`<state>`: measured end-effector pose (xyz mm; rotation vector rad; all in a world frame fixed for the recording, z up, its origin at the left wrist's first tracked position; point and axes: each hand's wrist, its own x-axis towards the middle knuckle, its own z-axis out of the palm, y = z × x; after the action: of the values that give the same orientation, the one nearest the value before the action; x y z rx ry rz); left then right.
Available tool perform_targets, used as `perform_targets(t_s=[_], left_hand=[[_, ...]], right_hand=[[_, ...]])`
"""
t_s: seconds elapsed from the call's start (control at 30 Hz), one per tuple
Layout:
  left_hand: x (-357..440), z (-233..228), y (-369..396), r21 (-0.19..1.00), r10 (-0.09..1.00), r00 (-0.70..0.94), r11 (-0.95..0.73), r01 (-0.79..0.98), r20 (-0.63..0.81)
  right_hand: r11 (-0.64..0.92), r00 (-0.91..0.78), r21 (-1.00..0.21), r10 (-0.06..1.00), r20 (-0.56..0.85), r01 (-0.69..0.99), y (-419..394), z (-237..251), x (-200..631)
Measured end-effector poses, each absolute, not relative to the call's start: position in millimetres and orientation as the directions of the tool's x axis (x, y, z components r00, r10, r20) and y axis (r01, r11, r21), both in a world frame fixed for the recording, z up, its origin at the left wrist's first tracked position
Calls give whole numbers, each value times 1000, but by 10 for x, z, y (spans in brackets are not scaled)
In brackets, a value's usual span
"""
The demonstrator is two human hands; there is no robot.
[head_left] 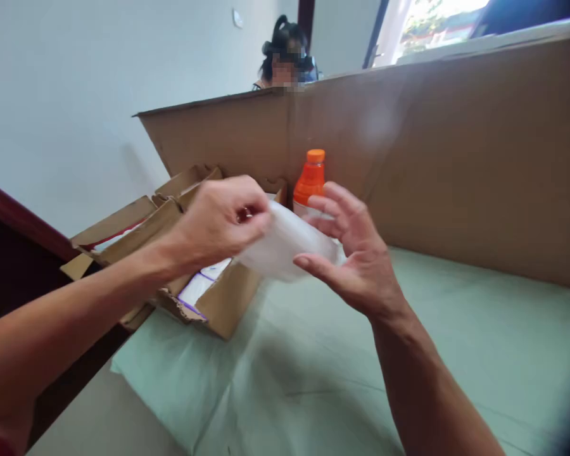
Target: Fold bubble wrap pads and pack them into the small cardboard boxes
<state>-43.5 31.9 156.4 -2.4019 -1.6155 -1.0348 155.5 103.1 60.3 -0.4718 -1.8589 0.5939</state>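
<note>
1. Head view, placement: white piece [292,244] is up in mid-air over the pale green cloth [323,373], betw. the hands, w/ front cardboard box [237,301] just to its left & below. Blurred, so can't tell what it is exactly. Prob. lifted so both ends can be reached.
2. Head view, surroundings: box is open-topped, w/ white, purple-edged packets [194,291] inside; likely keeps them together. Orange-capped bottle [310,182] stands upright behind the piece, near the tall cardboard panel [479,164], prob. out of the way. Panel seems to act as a divider; another person [287,41] is beyond it.
3. Head view, L hand [228,215]: thumb & curled fingers pinch the piece's upper L edge, approx. closed.
4. Head view, R hand [363,253]: fingers spread & curved around the R end, thumb in front; no firm grip seen, contact n/c (blur).
</note>
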Motion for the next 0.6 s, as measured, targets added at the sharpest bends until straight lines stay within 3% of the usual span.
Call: perform_targets(t_s=[0.1, 0.17, 0.27, 0.33, 0.4, 0.5, 0.6], left_hand=[[-585, 1457, 421, 434, 867, 259, -447, 782, 425], [-972, 1455, 425, 493, 882, 78, -331, 804, 465], [-1790, 1487, 389, 541, 794, -316, -19, 841, 519], [-2324, 1452, 368, 515, 780, -489, 256, 818, 390], [-2733, 1349, 376, 461, 798, -568, 434, 774, 202], [-3046, 1148, 463, 419, 832, -553, 485, 768, 50], [-3117, 1020, 593, 396, 867, -498, 462, 794, -13]], right_hand=[[807, -383, -556, 586, 714, 198, 1153, 495, 1520], [768, -208, -509, 612, 763, 390, 1445, 314, 1642], [578, 80, -450, 552, 830, 681, 2011, -40, 1923], [442, 30, -413, 654, 756, 796, 2330, -336, 2045], [388, -127, -370, 815, 566, 844, 2529, -661, 2060], [347, -211, -307, 892, 400, 886, 2615, -1087, 1954], [316, -170, -255, 867, 468, 914, 2587, -1304, 1867]])
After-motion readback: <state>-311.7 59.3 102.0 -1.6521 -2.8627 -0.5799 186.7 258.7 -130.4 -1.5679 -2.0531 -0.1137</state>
